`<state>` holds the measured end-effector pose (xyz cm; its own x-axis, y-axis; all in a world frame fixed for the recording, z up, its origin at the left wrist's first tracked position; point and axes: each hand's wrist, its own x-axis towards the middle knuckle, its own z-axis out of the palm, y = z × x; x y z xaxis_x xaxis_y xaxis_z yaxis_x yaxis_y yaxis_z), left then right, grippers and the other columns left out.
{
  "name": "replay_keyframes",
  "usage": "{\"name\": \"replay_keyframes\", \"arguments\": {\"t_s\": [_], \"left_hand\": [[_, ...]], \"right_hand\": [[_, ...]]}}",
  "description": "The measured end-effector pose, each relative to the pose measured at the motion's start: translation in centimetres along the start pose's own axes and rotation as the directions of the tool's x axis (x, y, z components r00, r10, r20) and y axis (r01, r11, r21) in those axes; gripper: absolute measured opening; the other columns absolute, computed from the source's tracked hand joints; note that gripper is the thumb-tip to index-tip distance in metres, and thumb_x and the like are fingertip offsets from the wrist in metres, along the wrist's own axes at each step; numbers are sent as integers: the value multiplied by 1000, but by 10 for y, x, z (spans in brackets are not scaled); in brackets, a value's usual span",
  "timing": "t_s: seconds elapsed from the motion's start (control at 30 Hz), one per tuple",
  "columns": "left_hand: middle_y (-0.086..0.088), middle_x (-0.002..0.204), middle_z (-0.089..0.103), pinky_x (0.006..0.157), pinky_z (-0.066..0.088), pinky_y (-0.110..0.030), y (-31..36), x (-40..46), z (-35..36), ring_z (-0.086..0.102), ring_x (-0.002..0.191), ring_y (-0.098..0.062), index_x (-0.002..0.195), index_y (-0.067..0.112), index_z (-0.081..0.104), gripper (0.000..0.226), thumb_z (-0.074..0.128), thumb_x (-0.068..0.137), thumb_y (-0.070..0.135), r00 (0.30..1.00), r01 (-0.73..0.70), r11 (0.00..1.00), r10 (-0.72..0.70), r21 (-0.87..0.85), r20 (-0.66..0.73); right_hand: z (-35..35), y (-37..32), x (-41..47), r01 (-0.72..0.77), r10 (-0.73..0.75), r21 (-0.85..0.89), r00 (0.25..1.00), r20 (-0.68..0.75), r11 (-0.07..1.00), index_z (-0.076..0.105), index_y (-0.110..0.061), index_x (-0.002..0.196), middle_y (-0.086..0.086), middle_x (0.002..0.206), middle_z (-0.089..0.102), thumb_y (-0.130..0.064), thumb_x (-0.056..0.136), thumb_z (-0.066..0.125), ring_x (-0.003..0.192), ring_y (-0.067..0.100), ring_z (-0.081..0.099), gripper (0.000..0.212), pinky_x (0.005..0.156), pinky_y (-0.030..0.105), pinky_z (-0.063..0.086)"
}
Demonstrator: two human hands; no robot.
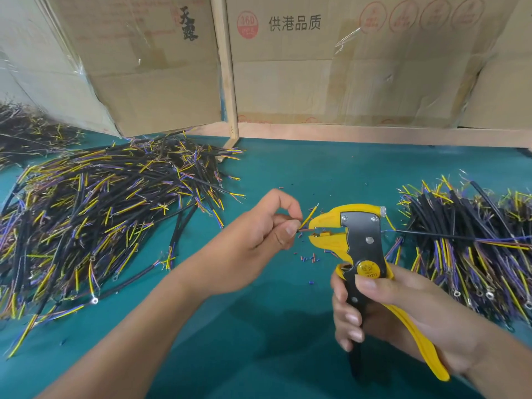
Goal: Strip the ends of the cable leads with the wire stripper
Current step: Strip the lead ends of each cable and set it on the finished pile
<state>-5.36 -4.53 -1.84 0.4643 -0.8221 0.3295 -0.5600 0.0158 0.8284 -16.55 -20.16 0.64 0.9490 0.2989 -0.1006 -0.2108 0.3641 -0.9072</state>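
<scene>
A short cable lead (pixel 302 226) is pinched between the thumb and curled forefinger of the left hand (pixel 259 228), and its thin coloured ends are presented to the nose of the wire stripper (pixel 354 237) — a reddish strand is seen entering the gap between the yellow jaws, while a yellow strand angles up and away just above the upper jaw. The stripper is held upright above the middle of the table, its jaws pointing left toward the lead. It is grasped by the right hand (pixel 383 309), with the fingers wrapped round the black handle and the thumb pressed on the body just below the round yellow dial; the yellow handle is seen running down along the palm. The jaws are parted only slightly. Beneath the jaws, small snipped bits of coloured insulation (pixel 308 257) are scattered on the green table surface (pixel 282 326). A single black cable (pixel 437 236) is laid behind the stripper's head, reaching rightward into a heap of cables (pixel 466 246) with yellow, blue and purple leads, some fitted with ring terminals. A larger, looser pile of the same cables (pixel 95 214) is spread across the left of the table. Cardboard boxes (pixel 331 67) printed with characters are stacked along the far edge — a pale wooden post (pixel 229 73) is stood between 2 of them.
</scene>
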Motion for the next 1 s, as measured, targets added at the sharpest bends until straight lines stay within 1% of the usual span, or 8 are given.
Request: {"name": "replay_keyframes", "arguments": {"t_s": [0.03, 0.1, 0.23, 0.37, 0.53, 0.67, 0.73, 1.0], "left_hand": [[15, 68, 41, 65, 33, -15, 0, 0, 0, 34, 65, -6, 107, 15, 40, 11, 36, 106, 25, 1000, -1, 1000, 1, 9, -5], [14, 69, 40, 64, 32, -19, 0, 0, 1, 33, 65, -9, 107, 17, 40, 14, 36, 105, 31, 1000, -5, 1000, 5, 16, -6], [13, 70, 40, 64, 32, -21, 0, 1, 3, 33, 66, -11, 107, 20, 40, 16, 36, 103, 34, 1000, 0, 1000, 0, 16, -5], [15, 68, 44, 63, 32, -14, 0, 1, 4, 36, 63, -6, 104, 18, 42, 13, 37, 105, 30, 1000, 14, 998, -13, 54, -21], [12, 62, 38, 52, 26, -12, 3, -1, 2, 30, 55, -7, 88, 20, 53, 17, 51, 101, 31, 998, 6, 965, 12, 262, -66], [2, 65, 42, 54, 26, -11, 8, 0, -1, 32, 57, -7, 86, 8, 61, 30, 49, 101, 31, 993, -66, 920, 97, 385, -62], [3, 67, 43, 57, 27, -10, 9, 0, 0, 34, 61, -6, 85, 6, 61, 30, 48, 102, 27, 989, -97, 898, 136, 430, -62], [9, 67, 34, 55, 24, -9, 9, 1, 4, 30, 58, -4, 79, 11, 54, 26, 50, 102, 21, 983, -109, 910, 157, 400, -90]], "right_hand": [[-38, 14, -16, -62, 58, 112, 998, 35, 992, 63, -2, 91, 16, 75, 48, -38, 80, 83, 66, 30, 49, 42, 70, 45, 49], [-46, 33, -33, -21, 21, 0, 1000, 1, 1000, 63, -2, 89, 16, 72, 47, -40, 78, 84, 63, 30, 48, 44, 68, 44, 49], [-45, 29, -36, -94, 96, 67, 995, -13, 993, 62, -3, 83, 13, 67, 41, -44, 77, 84, 57, 26, 43, 47, 61, 43, 46], [-41, 29, -37, -83, 87, 106, 996, -26, 991, 59, -5, 77, 10, 65, 36, -48, 75, 85, 53, 23, 37, 50, 56, 39, 42], [-42, 31, -36, -77, 83, 74, 993, -78, 994, 56, -7, 73, 8, 62, 33, -52, 73, 84, 49, 20, 33, 52, 50, 34, 39], [-43, 28, -37, -101, 106, 63, 991, -84, 993, 53, -11, 70, 3, 58, 32, -55, 71, 84, 44, 16, 30, 55, 46, 27, 35], [-44, 27, -37, -104, 110, 57, 989, -99, 993, 51, -12, 68, 1, 56, 31, -57, 70, 84, 41, 13, 29, 56, 44, 24, 33], [-41, 27, -37, -90, 96, 54, 988, -124, 994, 49, -13, 66, -1, 53, 29, -57, 70, 84, 38, 11, 26, 56, 41, 19, 30]]}}
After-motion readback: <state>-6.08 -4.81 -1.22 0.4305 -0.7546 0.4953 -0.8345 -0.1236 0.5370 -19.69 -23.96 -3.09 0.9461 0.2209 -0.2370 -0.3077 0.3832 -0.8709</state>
